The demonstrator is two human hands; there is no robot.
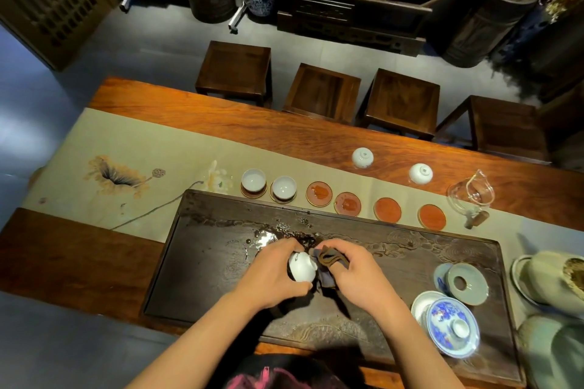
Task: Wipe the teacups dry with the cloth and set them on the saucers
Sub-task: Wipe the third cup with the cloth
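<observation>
My left hand (271,275) grips a white teacup (301,267) above the dark tea tray (221,262). My right hand (354,271) holds a brown cloth (330,259) pressed against the cup's side. Six saucers stand in a row behind the tray. The two leftmost carry upright white cups (253,180) (284,187). The other four saucers (319,193) (347,203) (387,209) (432,216) are bare. Two more white cups (362,157) (420,173) sit upside down on the wooden table beyond the runner.
A glass pitcher (471,196) stands right of the saucers. A blue-and-white lidded bowl (452,325) and a celadon ring-shaped dish (466,283) occupy the tray's right end. Pale ceramic vessels (550,278) sit at the far right. Several dark stools (322,91) line the table's far side.
</observation>
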